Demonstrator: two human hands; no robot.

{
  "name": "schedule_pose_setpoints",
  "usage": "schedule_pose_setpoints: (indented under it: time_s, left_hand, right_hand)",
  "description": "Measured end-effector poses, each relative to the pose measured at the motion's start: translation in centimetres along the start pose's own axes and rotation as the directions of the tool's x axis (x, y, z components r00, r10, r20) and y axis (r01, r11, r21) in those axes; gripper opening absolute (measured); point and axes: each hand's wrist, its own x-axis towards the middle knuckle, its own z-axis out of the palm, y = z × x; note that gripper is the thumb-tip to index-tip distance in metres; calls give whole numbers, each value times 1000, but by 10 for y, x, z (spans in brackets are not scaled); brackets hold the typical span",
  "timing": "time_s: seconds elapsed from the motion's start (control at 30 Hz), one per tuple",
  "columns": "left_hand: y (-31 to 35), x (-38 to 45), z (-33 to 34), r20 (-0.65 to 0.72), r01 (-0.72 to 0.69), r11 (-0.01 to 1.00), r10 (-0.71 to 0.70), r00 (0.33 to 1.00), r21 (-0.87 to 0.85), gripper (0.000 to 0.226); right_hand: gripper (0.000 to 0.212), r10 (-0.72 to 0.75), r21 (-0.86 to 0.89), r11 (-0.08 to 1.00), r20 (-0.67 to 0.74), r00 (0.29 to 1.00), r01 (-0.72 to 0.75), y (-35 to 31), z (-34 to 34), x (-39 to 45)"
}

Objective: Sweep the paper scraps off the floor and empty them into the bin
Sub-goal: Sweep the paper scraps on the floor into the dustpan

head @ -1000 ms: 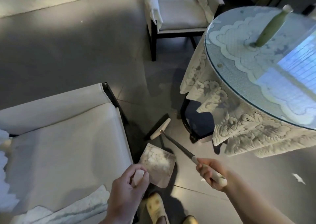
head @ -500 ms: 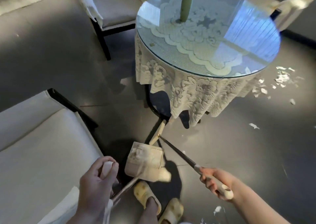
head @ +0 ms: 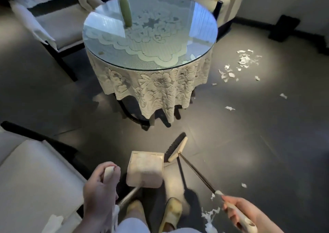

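My left hand [head: 101, 191] grips the cream top of the dustpan handle, and the cream dustpan [head: 145, 169] hangs low in front of my feet. My right hand [head: 240, 213] grips the cream handle of the broom, whose dark shaft runs up-left to the broom head [head: 177, 149] beside the pan's right corner. Paper scraps [head: 244, 60] lie scattered on the dark floor to the right of the round table, with a few more scraps [head: 210, 215] near my right hand. No bin is in view.
A round glass-topped table [head: 203, 42] with a lace cloth and a green bottle [head: 125, 10] stands ahead. Cream-cushioned chairs [head: 58, 29] stand at the left, back left and back right [head: 229, 6]. My slippered feet [head: 170, 213] are below the pan.
The view has swung right, bringing the whole table and the scrap pile into sight. Dustpan and broom head have shifted right, away from the left chair, with both hands keeping their hold.
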Motion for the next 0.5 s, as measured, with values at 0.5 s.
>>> schedule_pose_setpoints:
  time_s: [0.5]
  left_hand:
    - [14,2,78,480,-213,975,157,863,65,14]
  right_hand:
    - [8,-93,441,884,-158,983,154,148,-88,-45]
